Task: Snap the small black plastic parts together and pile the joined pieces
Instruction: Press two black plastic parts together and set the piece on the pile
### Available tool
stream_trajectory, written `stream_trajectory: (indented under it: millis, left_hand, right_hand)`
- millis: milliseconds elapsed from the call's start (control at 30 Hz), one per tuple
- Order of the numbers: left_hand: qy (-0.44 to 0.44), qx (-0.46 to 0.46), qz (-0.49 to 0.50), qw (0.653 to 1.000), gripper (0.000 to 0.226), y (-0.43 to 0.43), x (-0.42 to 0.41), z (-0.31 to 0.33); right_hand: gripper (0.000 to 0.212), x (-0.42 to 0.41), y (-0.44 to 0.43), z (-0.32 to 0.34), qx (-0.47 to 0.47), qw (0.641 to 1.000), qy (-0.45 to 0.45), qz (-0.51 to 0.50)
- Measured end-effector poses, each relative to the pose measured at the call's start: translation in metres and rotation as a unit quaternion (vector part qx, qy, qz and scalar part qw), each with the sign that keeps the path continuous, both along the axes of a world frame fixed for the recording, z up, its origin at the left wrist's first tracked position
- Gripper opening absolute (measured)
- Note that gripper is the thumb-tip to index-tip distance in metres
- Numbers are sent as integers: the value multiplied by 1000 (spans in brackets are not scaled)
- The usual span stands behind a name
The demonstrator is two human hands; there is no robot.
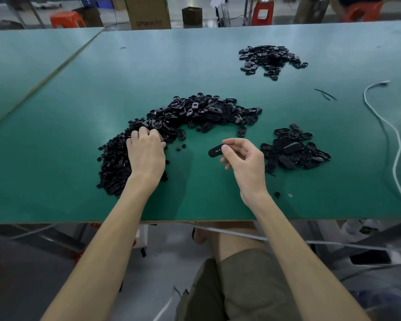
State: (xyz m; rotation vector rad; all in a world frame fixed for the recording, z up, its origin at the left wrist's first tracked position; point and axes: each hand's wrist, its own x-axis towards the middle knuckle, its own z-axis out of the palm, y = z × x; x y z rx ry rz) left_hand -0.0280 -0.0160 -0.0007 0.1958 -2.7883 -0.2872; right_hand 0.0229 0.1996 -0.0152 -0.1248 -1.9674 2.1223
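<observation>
The person's right hand (243, 158) hangs over the green table top (56, 158), near its front edge. It pinches a small oval black plastic piece with a slot in its face (215, 151) between thumb and forefinger, with the other fingers loosely curled beneath. The piece sticks out to the left of the fingertips, in the open gap between the two hands. Just beside this hand, on its right, lies a small heap of black oval plastic shells (292, 149).

The left hand (146, 154) lies palm down on the near left end of a large crescent-shaped pile of small black plastic parts (206, 112). Its fingers are bent down into the parts, and the back of the hand hides whether they grip one. The crescent curves from beside the left wrist up and round to the right, ending beyond the held piece. A few loose round black bits (181, 147) lie on the table between the left hand and the held piece. A third heap of black parts (271, 59) sits well apart, toward the far right of the table. A white cable (396, 140) snakes along the right side.

Beyond the table stands a brown cardboard box (148, 12) with dark printed letters low on its face, too blurred to read with certainty. An orange plastic stool (66, 19) stands near it.
</observation>
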Motion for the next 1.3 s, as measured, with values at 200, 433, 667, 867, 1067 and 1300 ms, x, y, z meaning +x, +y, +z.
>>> stream_trajectory:
  millis: [200, 433, 667, 867, 1067, 1300]
  left_hand:
    - [3, 14, -4, 1000, 16, -4, -4, 4]
    - [45, 64, -21, 997, 8, 2, -1, 7]
    - [44, 78, -34, 995, 8, 14, 1, 9]
    - [81, 232, -119, 962, 6, 31, 6, 16]
    - [32, 464, -214, 859, 5, 75, 12, 13]
    - [26, 557, -239, 795, 5, 99, 17, -4]
  right_hand:
    - [12, 0, 0, -1, 5, 1000, -5, 1]
    - [11, 0, 0, 0, 9, 1000, -7, -1]
    - [10, 1, 1, 0, 4, 1000, -9, -5]
    - [10, -1, 0, 0, 0, 1000, -10, -9]
    - [9, -2, 0, -2, -14, 999, -6, -38]
    - [7, -3, 2, -3, -43, 996, -14, -78]
